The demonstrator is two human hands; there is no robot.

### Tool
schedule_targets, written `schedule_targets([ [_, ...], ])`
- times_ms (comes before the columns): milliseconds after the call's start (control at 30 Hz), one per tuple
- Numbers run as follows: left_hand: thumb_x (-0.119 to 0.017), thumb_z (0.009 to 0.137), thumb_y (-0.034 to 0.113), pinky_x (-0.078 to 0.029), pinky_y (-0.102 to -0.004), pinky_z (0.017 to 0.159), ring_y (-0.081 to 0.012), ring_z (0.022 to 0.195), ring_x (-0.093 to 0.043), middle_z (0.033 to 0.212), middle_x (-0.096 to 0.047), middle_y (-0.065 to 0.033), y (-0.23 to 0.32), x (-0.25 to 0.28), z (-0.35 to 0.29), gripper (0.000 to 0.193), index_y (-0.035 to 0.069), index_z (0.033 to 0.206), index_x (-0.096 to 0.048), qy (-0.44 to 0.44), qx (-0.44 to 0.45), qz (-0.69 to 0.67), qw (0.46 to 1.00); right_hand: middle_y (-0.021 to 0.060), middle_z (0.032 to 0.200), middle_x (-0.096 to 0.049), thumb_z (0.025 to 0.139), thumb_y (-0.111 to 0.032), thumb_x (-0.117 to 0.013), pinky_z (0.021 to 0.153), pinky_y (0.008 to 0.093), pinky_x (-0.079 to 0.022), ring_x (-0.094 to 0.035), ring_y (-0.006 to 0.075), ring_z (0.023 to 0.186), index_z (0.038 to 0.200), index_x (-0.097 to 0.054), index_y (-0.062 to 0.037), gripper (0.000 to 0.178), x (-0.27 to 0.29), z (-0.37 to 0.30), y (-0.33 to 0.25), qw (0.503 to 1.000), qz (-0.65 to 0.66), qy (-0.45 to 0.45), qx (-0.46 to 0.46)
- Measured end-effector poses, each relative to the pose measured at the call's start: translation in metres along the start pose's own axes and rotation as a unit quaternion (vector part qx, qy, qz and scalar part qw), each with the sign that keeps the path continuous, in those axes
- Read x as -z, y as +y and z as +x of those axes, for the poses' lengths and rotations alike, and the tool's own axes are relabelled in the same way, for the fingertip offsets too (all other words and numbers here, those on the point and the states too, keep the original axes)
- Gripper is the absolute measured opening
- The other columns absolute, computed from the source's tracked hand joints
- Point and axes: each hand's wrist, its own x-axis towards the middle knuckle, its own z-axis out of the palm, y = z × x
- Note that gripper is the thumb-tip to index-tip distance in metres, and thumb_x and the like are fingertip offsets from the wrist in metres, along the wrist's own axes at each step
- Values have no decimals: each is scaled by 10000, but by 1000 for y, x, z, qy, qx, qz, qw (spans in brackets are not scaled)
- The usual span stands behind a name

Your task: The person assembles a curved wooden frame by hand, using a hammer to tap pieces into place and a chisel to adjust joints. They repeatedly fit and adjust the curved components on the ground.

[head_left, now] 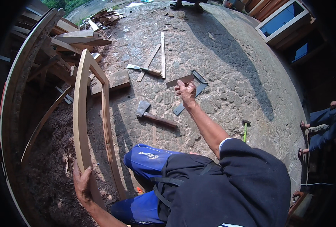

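My left hand [83, 183] is closed around the lower end of a long wooden frame [81, 113], which stands tilted on its edge at my left. In my right hand [187, 92], raised over the middle of the ground, is a thin rectangular metal plate [173, 83], pinched between the fingers. Just beyond and under that hand lies a dark angled metal tool [201, 89], partly hidden by the hand and wrist. Left of my right forearm rests a heavy hammer [158, 119] with a wooden handle. A wide chisel [147, 70] lies farther off, its handle across thin wooden strips [163, 53].
A wooden block [117, 82] sits behind the frame. Scrap boards [73, 39] pile up at the far left. A green-handled hammer [245, 131] lies right of my arm. Another person's legs [321, 132] are at the right edge, and someone's feet [185, 6] at the far edge.
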Motion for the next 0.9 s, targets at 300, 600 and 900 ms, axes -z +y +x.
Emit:
schedule_targets([
  [300, -630, 882, 128, -482, -309, 757, -139, 835, -565, 969, -619, -42, -5, 2, 0, 428, 27, 1293, -563, 12, -6, 25, 1000, 59, 766, -719, 929, -174, -716, 578, 316, -529, -675, 139, 648, 925, -663, -35, 150, 7, 6, 66, 988, -128, 21, -85],
  [600, -644, 851, 148, -498, -325, 749, -158, 822, -588, 959, -636, -55, -2, 2, 2, 514, 26, 1343, -557, 11, 0, 15, 1000, 77, 839, -671, 1033, -229, -595, 508, 326, -572, -664, 156, 624, 1090, -570, -61, 178, -7, -116, 82, 954, -19, -109, -278],
  [900, -647, 847, 147, -505, -336, 752, -171, 834, -600, 983, -653, -71, -8, 2, 2, 578, 22, 1397, -525, 2, -25, 21, 999, 56, 856, -659, 1072, -308, -543, 550, 353, -569, -613, 157, 629, 1096, -561, -135, 176, -64, -142, 37, 883, 174, -131, -415],
])
